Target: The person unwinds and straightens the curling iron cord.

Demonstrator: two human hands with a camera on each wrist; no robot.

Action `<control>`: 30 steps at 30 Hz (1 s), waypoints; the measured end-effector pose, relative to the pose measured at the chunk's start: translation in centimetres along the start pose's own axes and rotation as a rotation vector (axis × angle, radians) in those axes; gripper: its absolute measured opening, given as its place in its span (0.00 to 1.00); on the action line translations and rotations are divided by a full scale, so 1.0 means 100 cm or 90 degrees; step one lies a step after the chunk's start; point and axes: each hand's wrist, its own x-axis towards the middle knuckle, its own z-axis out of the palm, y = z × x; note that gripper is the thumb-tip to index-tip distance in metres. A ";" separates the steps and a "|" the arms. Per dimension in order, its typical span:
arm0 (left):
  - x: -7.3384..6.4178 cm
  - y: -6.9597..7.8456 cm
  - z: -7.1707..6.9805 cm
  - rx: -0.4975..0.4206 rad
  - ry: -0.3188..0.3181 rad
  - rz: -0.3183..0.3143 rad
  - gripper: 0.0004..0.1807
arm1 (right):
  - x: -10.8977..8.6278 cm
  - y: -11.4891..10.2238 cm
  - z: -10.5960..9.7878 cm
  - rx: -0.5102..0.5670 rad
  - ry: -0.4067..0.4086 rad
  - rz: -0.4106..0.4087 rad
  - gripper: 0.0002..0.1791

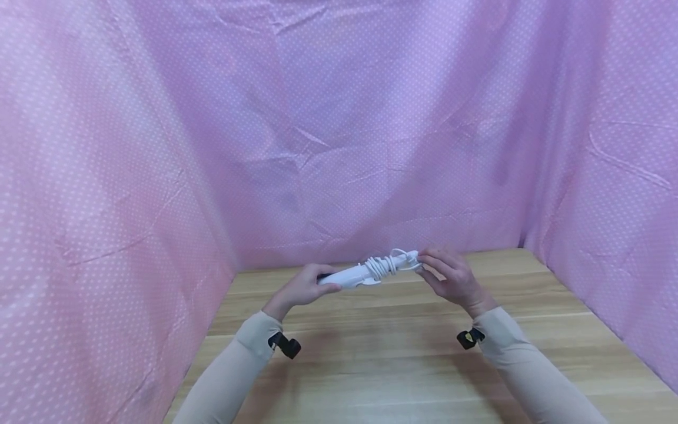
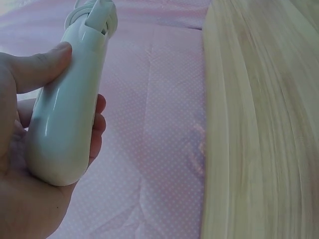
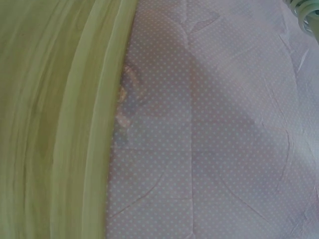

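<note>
A long white hair straightener (image 1: 344,277) is held up above the table, lying slightly tilted between both hands. Its rounded end rests in the palm of my left hand (image 1: 303,287), which grips it; in the left wrist view the thumb presses along the glossy white body (image 2: 70,104) and fingertips show on its other side. White cord (image 1: 380,268) is wound in several turns around the other half, with a looser loop near the tip. There my right hand (image 1: 450,274) pinches the cord between thumb and fingers. The right wrist view catches only some coils (image 3: 305,12) at its corner.
Below the hands is a light wood-grain table (image 1: 365,371). Pink dotted cloth (image 1: 339,147) hangs behind it and along both sides. Each wrist carries a small black camera, such as the left one (image 1: 286,345).
</note>
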 end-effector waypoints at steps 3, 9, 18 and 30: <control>-0.001 0.000 0.000 -0.003 -0.001 -0.003 0.16 | -0.003 -0.001 0.000 0.019 -0.007 -0.004 0.17; -0.003 0.002 0.000 -0.009 -0.003 -0.004 0.16 | -0.005 -0.003 0.000 -0.002 -0.019 0.008 0.16; -0.004 0.004 0.001 -0.005 -0.015 -0.011 0.16 | -0.004 -0.004 -0.002 -0.041 -0.021 0.021 0.14; -0.007 0.001 0.003 -0.025 -0.031 -0.008 0.15 | -0.003 -0.008 -0.003 -0.027 -0.017 0.022 0.16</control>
